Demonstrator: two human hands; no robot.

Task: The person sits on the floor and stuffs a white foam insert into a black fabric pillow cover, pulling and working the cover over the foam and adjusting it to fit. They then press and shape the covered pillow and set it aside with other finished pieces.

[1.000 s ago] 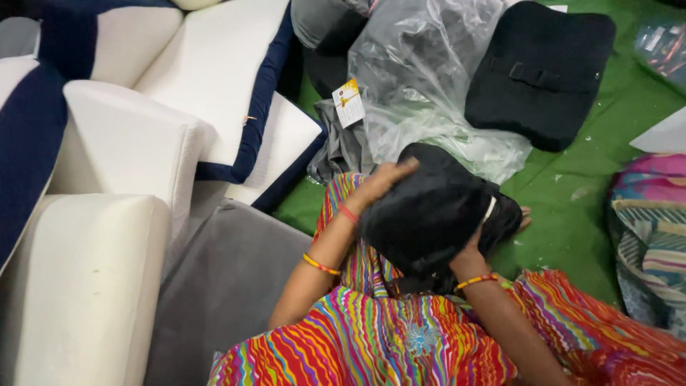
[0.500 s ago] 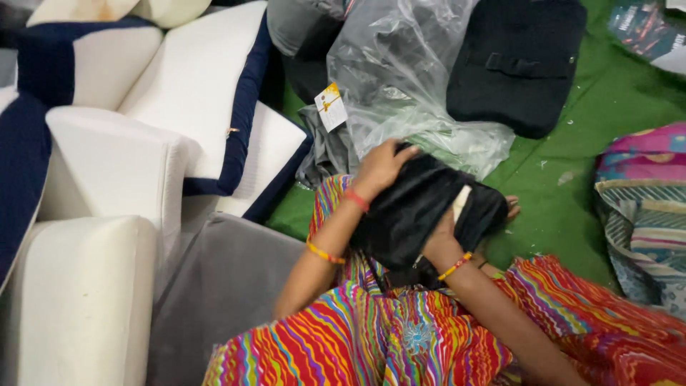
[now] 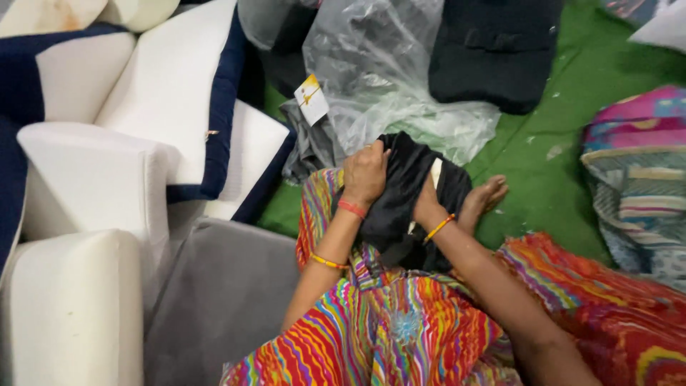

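Since the earlier frame I have crumpled the black fabric cover (image 3: 400, 207) tighter on my lap, and my left hand (image 3: 366, 174) has slid from its top down onto its near edge. That hand now clamps a fold of the cloth. My right hand (image 3: 426, 207) is mostly buried in the cover, so I cannot tell its grip; a pale strip of foam insert (image 3: 435, 172) shows beside it. To do this well, I judge I should keep the opening stretched and feed the cloth evenly. Clear plastic bag (image 3: 386, 78) lies just beyond, on the green mat (image 3: 543, 179).
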